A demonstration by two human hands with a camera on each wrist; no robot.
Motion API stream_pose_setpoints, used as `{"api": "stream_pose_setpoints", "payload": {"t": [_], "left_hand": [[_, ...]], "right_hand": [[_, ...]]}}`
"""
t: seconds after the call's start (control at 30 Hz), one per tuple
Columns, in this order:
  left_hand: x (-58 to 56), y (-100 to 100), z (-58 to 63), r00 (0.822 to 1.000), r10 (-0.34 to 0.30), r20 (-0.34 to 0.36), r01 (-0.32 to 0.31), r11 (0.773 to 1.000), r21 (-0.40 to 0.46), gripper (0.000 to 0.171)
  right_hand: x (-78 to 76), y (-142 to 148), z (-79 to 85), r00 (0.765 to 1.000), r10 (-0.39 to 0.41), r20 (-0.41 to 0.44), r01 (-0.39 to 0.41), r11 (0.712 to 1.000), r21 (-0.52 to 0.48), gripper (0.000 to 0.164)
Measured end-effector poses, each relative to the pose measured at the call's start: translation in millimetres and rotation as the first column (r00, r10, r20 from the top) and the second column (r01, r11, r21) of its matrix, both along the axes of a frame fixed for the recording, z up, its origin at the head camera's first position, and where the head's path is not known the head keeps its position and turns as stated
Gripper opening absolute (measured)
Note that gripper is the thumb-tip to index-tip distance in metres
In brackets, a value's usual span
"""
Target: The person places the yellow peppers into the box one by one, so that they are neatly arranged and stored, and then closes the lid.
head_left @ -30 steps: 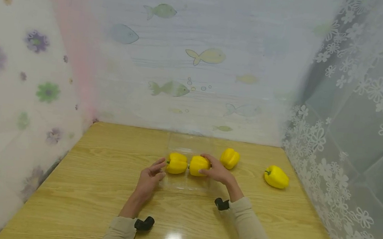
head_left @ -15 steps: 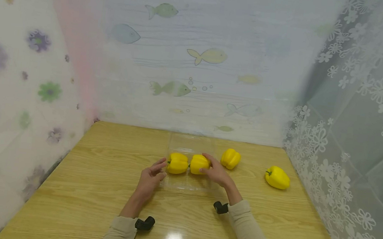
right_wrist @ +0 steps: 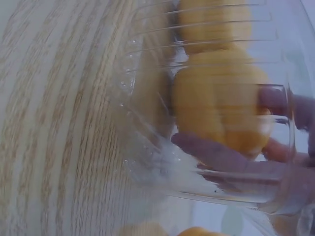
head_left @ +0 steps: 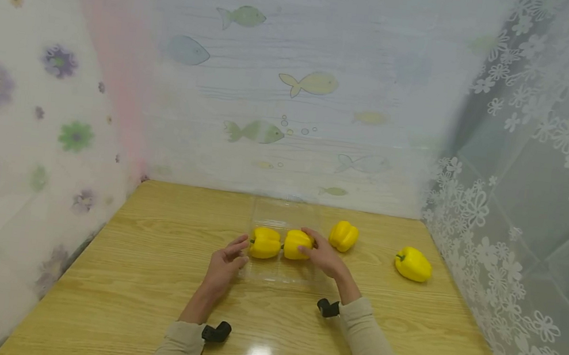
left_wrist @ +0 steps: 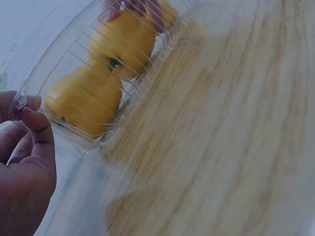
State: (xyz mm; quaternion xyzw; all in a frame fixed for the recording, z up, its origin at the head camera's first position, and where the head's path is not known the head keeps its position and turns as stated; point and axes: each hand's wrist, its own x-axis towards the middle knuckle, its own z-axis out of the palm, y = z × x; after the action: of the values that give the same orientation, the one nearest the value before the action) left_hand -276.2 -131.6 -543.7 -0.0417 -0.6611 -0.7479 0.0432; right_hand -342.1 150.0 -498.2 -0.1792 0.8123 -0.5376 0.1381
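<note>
Right fingers: curled round the right-hand pepper (head_left: 297, 244) inside the clear plastic box (head_left: 278, 272); thumb (right_wrist: 216, 155) lies along the pepper's near face, seen through the box wall in the right wrist view
Right hand (head_left: 323, 255): reaches into the box from its right side, wrist over the box's right edge
Left fingers: thumb and forefinger (left_wrist: 42, 130) pinch the left corner rim of the box; the remaining fingers are loosely bent beneath, touching nothing that shows
Left hand (head_left: 225, 261): sits at the left end of the box, palm turned toward it
Right-hand pepper: yellow, on its side in the right half of the box, under the right fingers
Left-hand pepper (head_left: 264, 242): yellow, on its side, just beyond the left fingertips and beside the gripped pepper; the two appear to touch, though the blur leaves this uncertain
Clear plastic box: between the two hands, ribbed walls, its open lid (head_left: 283, 215) lying flat beyond the peppers, away from the fingers
Third pepper (head_left: 343, 235): on the table just past the right hand's knuckles, outside the box
Fourth pepper (head_left: 413, 264): well apart to the right of the right hand
Table (head_left: 123, 276): pale wood grain, bears everything above
Surround: fish-patterned sheet (head_left: 294, 86) at the back, flowered sheets at both sides
</note>
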Motion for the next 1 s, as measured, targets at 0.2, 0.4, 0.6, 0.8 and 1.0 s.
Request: {"api": "stream_pose_setpoints", "payload": {"t": [0.2,0.4,0.6,0.8,1.0], "left_hand": [[0.2,0.5,-0.1,1.000,-0.009,-0.006,0.008,1.000,-0.014,0.041],[-0.3,0.0,-0.7,1.000,-0.009,0.006,0.009,1.000,-0.012,0.041],[0.1,0.6,0.5,1.000,-0.012,0.007,0.012,1.000,-0.012,0.041],[0.0,0.6,0.7,1.000,-0.005,0.008,0.005,1.000,-0.004,0.040],[-0.6,-0.2,-1.0,1.000,-0.001,0.006,0.001,1.000,0.001,0.040]], "right_hand": [[-1.0,2.3,2.7,0.995,0.015,0.102,-0.010,0.999,-0.051,0.063],[-3.1,2.8,3.0,0.988,0.019,0.150,-0.006,0.997,-0.083,0.061],[-2.9,3.1,4.1,0.989,0.031,0.144,-0.018,0.996,-0.088,0.061],[-0.8,3.1,5.8,0.991,0.033,0.126,-0.023,0.997,-0.073,0.062],[-0.7,1.5,4.9,0.993,0.017,0.115,-0.009,0.998,-0.063,0.062]]}}
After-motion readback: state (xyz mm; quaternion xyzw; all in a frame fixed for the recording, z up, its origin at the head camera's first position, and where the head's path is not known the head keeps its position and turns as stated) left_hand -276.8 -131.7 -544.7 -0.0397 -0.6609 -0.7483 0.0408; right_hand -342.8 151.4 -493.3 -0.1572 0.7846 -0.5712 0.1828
